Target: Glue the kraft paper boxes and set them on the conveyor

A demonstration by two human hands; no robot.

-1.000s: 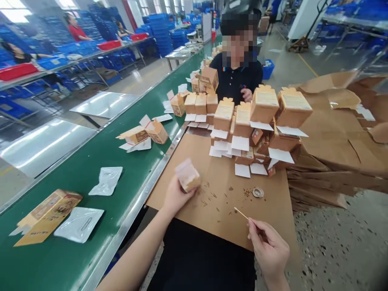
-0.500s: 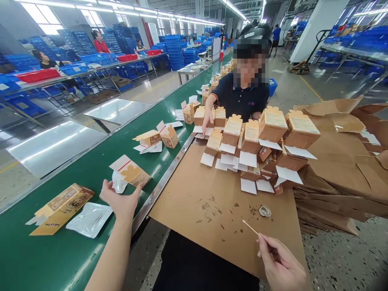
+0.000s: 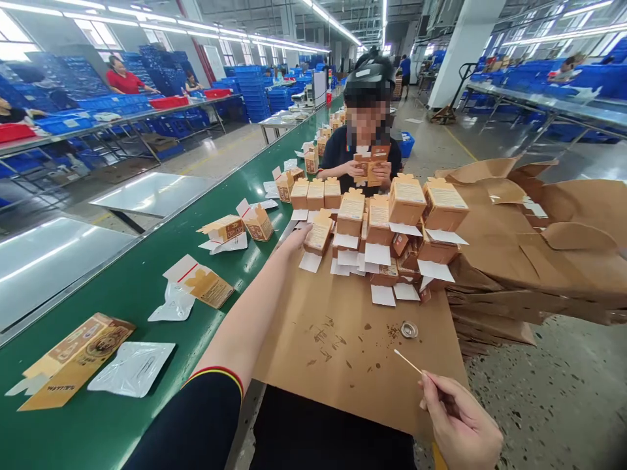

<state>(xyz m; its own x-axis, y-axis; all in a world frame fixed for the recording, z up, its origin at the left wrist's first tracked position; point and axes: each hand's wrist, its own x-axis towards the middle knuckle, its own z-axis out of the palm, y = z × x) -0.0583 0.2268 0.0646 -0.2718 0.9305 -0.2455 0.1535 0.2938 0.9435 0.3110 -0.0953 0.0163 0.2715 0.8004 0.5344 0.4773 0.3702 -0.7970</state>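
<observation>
My left hand (image 3: 295,240) reaches forward over the cardboard sheet (image 3: 294,349) and meets the left side of a small brown carton (image 3: 319,234). Its fingers are mostly hidden there, so I cannot tell whether they grip it. The carton has a white flap hanging at its near side and stands at the left front of a stack of similar cartons (image 3: 407,199). At the lower right, my right hand (image 3: 458,418) pinches a cotton swab (image 3: 407,361), tip pointing up and left. Beyond that tip lies a small clear round dish (image 3: 409,329), with dark specks and smears beside it.
Along the left runs a green conveyor (image 3: 147,418) carrying opened cartons (image 3: 81,359) and silvery pouches (image 3: 132,369). A co-worker (image 3: 367,130) across the stack holds a flattened carton (image 3: 371,164) in both hands. Brown paper sheets (image 3: 533,261) are piled at the right.
My left hand has moved from above the conveyor forward and right to the carton stack. The view has turned right. The co-worker's hand has left the cartons, and a flattened carton is now raised.
</observation>
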